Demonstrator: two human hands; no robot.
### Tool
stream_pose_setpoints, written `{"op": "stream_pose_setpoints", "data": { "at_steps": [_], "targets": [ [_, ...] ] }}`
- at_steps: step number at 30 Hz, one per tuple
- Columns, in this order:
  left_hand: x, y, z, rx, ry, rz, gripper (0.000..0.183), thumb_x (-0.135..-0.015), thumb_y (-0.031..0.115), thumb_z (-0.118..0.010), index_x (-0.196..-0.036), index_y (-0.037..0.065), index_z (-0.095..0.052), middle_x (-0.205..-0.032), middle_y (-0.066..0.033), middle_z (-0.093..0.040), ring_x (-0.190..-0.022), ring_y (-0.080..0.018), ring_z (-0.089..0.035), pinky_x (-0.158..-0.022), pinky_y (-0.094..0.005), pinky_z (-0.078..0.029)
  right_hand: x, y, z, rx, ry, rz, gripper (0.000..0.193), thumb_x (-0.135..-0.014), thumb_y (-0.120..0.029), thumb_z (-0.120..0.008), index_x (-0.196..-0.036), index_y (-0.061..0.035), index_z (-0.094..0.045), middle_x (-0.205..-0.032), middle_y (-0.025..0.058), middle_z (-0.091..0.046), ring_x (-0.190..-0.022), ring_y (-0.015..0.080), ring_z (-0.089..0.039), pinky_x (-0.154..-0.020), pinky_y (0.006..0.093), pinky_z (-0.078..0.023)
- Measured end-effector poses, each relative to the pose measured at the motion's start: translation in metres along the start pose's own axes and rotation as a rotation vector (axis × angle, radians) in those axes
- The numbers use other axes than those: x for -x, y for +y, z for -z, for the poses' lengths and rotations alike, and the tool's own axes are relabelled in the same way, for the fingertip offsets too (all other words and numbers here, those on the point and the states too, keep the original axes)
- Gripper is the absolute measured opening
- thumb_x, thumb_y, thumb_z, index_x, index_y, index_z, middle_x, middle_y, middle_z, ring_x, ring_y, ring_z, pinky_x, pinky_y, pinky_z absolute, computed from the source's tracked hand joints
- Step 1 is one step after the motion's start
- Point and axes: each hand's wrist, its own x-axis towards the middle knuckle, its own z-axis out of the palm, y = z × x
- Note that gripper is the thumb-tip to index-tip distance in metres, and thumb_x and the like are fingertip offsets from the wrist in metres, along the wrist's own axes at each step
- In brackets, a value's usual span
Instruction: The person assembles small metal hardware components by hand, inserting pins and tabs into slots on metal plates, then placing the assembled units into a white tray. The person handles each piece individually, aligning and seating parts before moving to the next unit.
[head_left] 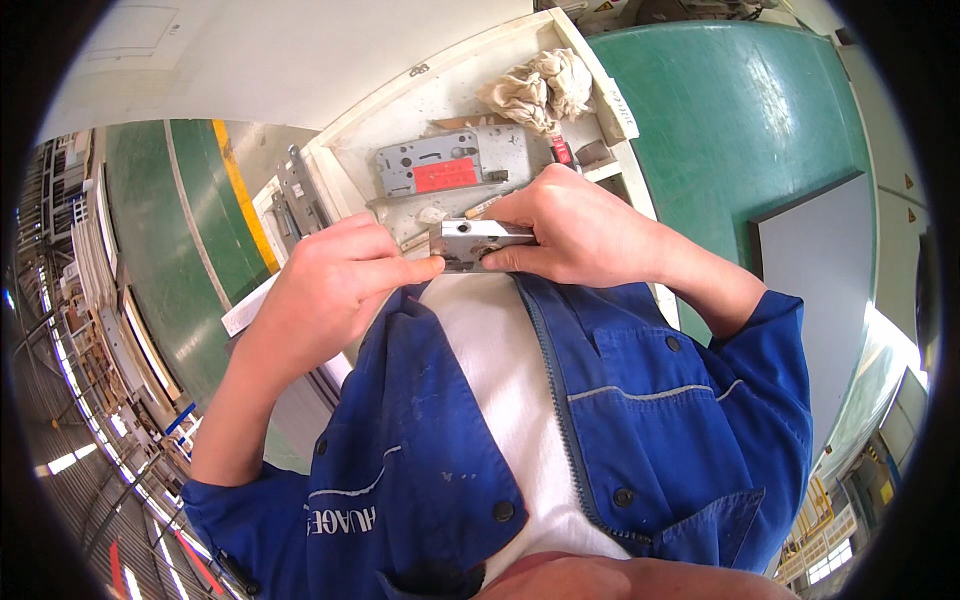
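Note:
Close in front of my chest, my right hand (575, 230) grips a metal mortise lock case (480, 236), thumb on the near side and fingers behind it. Against the left end of this case presses an outstretched digit of my left hand (345, 270); its other fingers are curled in. Whether anything small sits under that fingertip is hidden. Just beyond my hands, a second grey lock case (405, 172) with a red label lies flat on the white worktop (400, 110).
Crumpled beige rags (540, 90) lie at the worktop's far right, near a red-and-black item (562, 150). A raised white rim (600, 85) edges the top. Metal lock parts (298, 190) stand at its left. A grey panel (815, 260) is on the right.

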Motion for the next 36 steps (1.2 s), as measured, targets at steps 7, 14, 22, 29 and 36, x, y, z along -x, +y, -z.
{"op": "stream_pose_setpoints", "data": {
  "at_steps": [7, 14, 22, 29, 36],
  "targets": [
    [0.008, 0.007, -0.015, -0.164, 0.124, 0.006, 0.033, -0.071, 0.001, -0.069, -0.103, 0.006, -0.078, -0.075, -0.0066, -0.057, -0.073, -0.0244, -0.058, -0.064, -0.0359, -0.051, 0.002, 0.001, -0.009, -0.03, 0.099, -0.028, 0.025, -0.085, -0.018, -0.076, -0.082, 0.0046, -0.066, -0.07, 0.0257, -0.062, -0.071, 0.0447, -0.064, -0.065, 0.0491, -0.051],
    [0.006, 0.019, -0.014, -0.364, 0.069, -0.086, 0.033, -0.071, 0.006, -0.068, -0.103, 0.002, -0.075, -0.078, -0.0052, -0.054, -0.078, -0.0223, -0.057, -0.065, -0.0331, -0.051, 0.0, 0.001, -0.018, 0.012, 0.166, -0.047, 0.021, -0.085, -0.017, -0.075, -0.085, 0.0026, -0.068, -0.071, 0.0248, -0.064, -0.071, 0.044, -0.065, -0.066, 0.0492, -0.053],
    [0.003, 0.029, -0.009, -0.551, 0.055, -0.165, 0.029, -0.073, 0.007, -0.07, -0.101, 0.0, -0.075, -0.078, -0.0036, -0.054, -0.077, -0.0197, -0.056, -0.062, -0.0309, -0.049, 0.003, 0.0, -0.024, 0.076, 0.274, 0.029, 0.021, -0.084, -0.02, -0.074, -0.08, -0.0011, -0.065, -0.074, 0.0211, -0.067, -0.075, 0.043, -0.067, -0.068, 0.051, -0.055],
    [0.003, 0.035, -0.011, -0.584, 0.089, -0.186, 0.03, -0.072, 0.007, -0.071, -0.1, -0.002, -0.074, -0.079, -0.0038, -0.055, -0.077, -0.0189, -0.056, -0.062, -0.0306, -0.049, 0.005, -0.004, -0.023, 0.115, 0.312, 0.06, 0.019, -0.084, -0.019, -0.074, -0.083, -0.0028, -0.064, -0.074, 0.0181, -0.068, -0.072, 0.041, -0.068, -0.066, 0.0496, -0.055],
    [-0.001, 0.025, 0.011, -0.433, 0.036, -0.112, 0.031, -0.072, 0.007, -0.07, -0.103, 0.004, -0.076, -0.08, -0.004, -0.058, -0.078, -0.0215, -0.058, -0.065, -0.0335, -0.05, 0.001, -0.005, -0.017, 0.077, 0.271, 0.103, 0.017, -0.083, -0.016, -0.074, -0.081, -0.0013, -0.065, -0.073, 0.0207, -0.066, -0.072, 0.0422, -0.067, -0.065, 0.0502, -0.054]
  ]
}}
